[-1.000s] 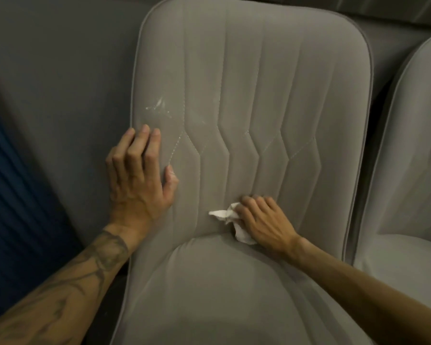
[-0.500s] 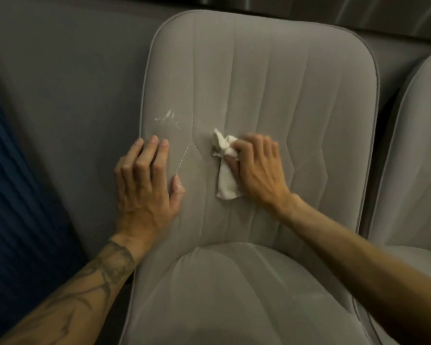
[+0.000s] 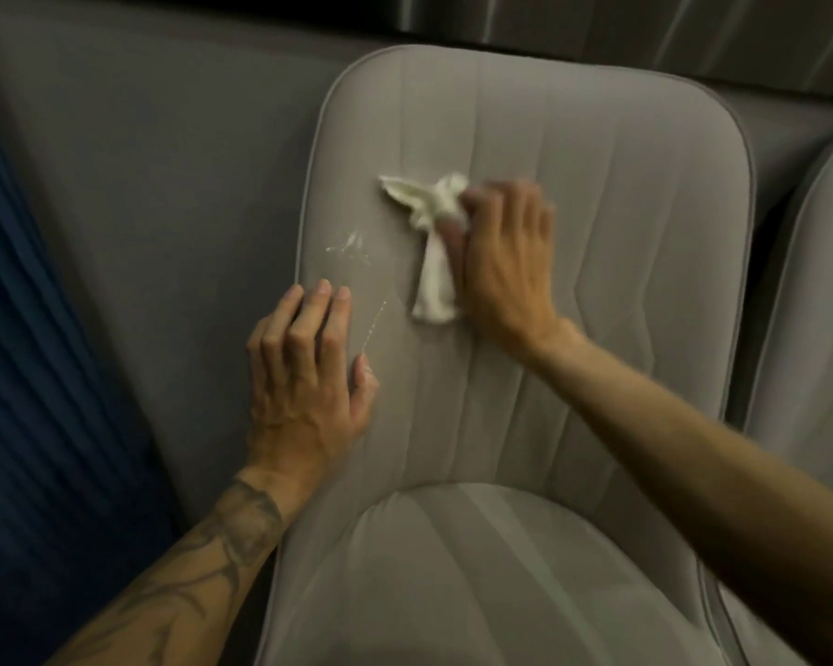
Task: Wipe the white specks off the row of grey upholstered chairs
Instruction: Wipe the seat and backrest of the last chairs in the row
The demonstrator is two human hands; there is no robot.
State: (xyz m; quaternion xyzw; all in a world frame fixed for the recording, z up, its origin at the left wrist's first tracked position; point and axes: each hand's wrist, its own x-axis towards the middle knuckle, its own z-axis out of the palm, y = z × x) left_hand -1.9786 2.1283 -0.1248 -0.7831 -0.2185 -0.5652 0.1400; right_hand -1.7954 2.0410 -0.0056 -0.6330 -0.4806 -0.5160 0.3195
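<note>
Your right hand (image 3: 501, 262) pinches the white cloth (image 3: 434, 242) and presses it on the upper backrest of the grey chair (image 3: 621, 209); your left hand (image 3: 304, 377) rests flat on the backrest's left edge, fingers relaxed, holding nothing; the white specks (image 3: 349, 245) lie on the backrest just above this hand.

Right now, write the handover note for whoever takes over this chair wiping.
Left hand: open, flat on the backrest near its left edge, bracing it.
Right hand: grips the white cloth, pressed on the upper middle of the backrest; blurred.
Done: no marks visible on the backrest's right half.
To do: white specks above the left hand's fingertips, not yet wiped; a dotted white line beside them; then the next chair.
</note>
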